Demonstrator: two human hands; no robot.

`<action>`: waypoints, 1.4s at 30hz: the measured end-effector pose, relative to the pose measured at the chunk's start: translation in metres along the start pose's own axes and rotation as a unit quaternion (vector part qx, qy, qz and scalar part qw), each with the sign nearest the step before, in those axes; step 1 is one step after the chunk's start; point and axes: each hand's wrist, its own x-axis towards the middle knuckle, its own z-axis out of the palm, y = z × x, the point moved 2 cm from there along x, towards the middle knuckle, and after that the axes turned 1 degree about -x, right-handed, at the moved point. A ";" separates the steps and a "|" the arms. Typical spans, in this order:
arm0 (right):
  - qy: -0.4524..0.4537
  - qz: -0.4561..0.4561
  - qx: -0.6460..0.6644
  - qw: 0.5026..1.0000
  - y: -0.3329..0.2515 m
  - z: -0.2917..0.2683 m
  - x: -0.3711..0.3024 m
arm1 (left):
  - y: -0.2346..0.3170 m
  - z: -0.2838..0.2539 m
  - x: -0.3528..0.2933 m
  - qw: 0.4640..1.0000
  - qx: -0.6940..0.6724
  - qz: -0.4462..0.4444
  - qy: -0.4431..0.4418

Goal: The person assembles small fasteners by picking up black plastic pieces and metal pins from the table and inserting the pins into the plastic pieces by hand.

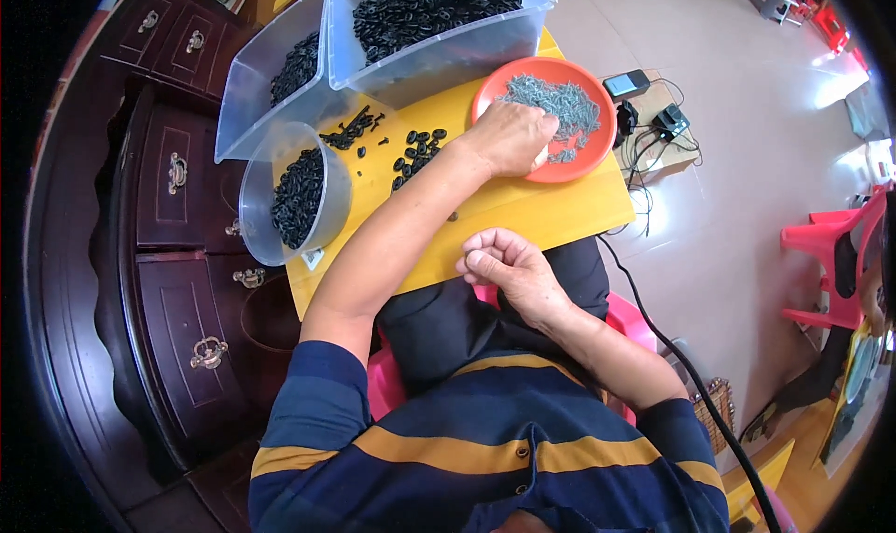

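Observation:
My left hand [511,139] reaches across the yellow board into an orange-red round plate [599,150]. Its fingers are bent down at a heap of thin grey metal pieces [565,102], too small to tell whether pins or screws. What those fingertips hold is hidden. Close to the board's front edge, my right hand [511,270] is held with fingers curled and thumb against them; anything inside cannot be made out. Left of my left forearm lie black oval rings [411,155] and black peg-like pieces [353,130] in loose groups.
Clear plastic bins [439,76] of black parts stand at the board's far side, with a round clear tub [338,197] at left. Dark wooden drawers [177,300] border the left. Right of the board [551,206] are small devices [627,84] and cables. A pink chair [845,253] stands farther right.

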 end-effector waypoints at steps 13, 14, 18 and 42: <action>0.030 -0.007 -0.076 0.997 0.014 0.004 0.012 | 0.018 -0.033 -0.176 0.749 -0.536 -0.191 0.339; 0.034 -0.013 -0.082 0.996 0.015 0.007 0.014 | 0.020 -0.030 -0.188 0.726 -0.565 -0.207 0.334; 0.051 -0.037 -0.075 0.995 0.018 0.015 0.011 | 0.031 -0.017 -0.223 0.714 -0.572 -0.262 0.308; 0.082 -0.061 -0.118 0.988 0.028 0.032 0.007 | 0.057 0.007 -0.242 0.675 -0.625 -0.264 0.291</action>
